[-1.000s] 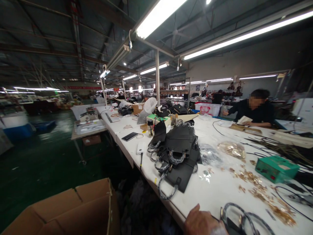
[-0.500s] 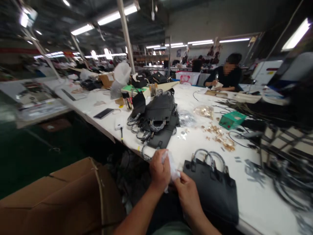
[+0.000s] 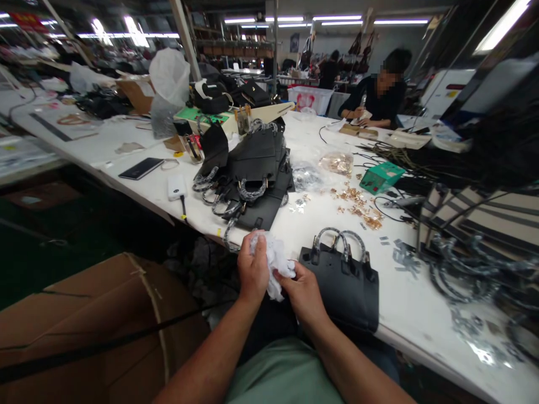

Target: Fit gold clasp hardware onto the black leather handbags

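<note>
Crumpled white tissue paper (image 3: 275,261) is bunched between my two hands, just off the table's front edge. My left hand (image 3: 254,266) is closed around its left side, thumb on top. My right hand (image 3: 304,289) pinches the lower right part between thumb and fingers. Beside my right hand lies a black handbag (image 3: 343,283) with wrapped loop handles, on the table edge. Beyond my hands is a pile of black handbag pieces (image 3: 256,163), their handles wrapped in clear film.
An open cardboard box (image 3: 96,314) stands at lower left. On the white table (image 3: 295,230) lie a phone (image 3: 141,168), a white power bank (image 3: 176,187), gold hardware (image 3: 357,202), a green box (image 3: 381,178) and striped pieces (image 3: 475,219) at right. A person (image 3: 374,92) works across the table.
My view has tilted down and turned slightly right, so table things sit higher and further left. The tissue paper looks more spread out between my hands, which both still grip it.
</note>
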### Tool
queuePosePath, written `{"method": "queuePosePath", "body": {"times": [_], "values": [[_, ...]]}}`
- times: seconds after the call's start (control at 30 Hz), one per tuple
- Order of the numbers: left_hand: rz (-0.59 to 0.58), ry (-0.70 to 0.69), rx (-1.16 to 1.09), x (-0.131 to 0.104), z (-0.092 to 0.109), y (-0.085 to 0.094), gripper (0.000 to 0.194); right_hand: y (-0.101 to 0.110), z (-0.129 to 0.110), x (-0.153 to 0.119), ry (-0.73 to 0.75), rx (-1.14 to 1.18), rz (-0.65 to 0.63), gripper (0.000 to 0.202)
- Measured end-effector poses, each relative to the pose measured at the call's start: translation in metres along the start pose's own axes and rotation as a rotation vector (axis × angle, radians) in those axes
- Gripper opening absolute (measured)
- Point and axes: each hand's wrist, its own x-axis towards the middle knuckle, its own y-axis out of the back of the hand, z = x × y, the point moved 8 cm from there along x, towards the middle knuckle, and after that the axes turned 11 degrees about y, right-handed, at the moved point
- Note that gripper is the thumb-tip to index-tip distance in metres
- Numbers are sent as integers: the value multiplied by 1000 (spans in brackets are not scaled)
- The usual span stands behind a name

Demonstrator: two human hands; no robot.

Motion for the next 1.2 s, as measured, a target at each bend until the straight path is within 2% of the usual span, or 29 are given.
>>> {"method": "queuePosePath", "body": {"times": [0.23,0.37,0.5,0.63,0.77,0.9,0.97,1.07,1.2], "values": [[-34,205,-361,1,-6,-8,42,-1,16,0,-107,404,35,38],[-42,271,-448,1,-13,-12,42,2,16,0,-114,479,104,37],[-37,280,-459,4,-17,-10,43,7,23,1,-166,486,133,31],[-95,294,-431,3,-23,-7,47,17,31,3,-166,384,175,26],[-234,313,-406,-3,-24,-8,50,26,25,9,-87,302,255,27],[-346,414,-353,-9,-23,-12,52,29,19,15,-88,232,228,29],[-373,478,-379,-10,-24,-12,51,36,12,20,-53,77,217,31],[-420,526,-445,-13,-23,-12,49,47,-10,27,95,-199,254,34],[-590,604,-439,-26,-27,-21,54,33,-30,35,157,-255,144,24]]}}
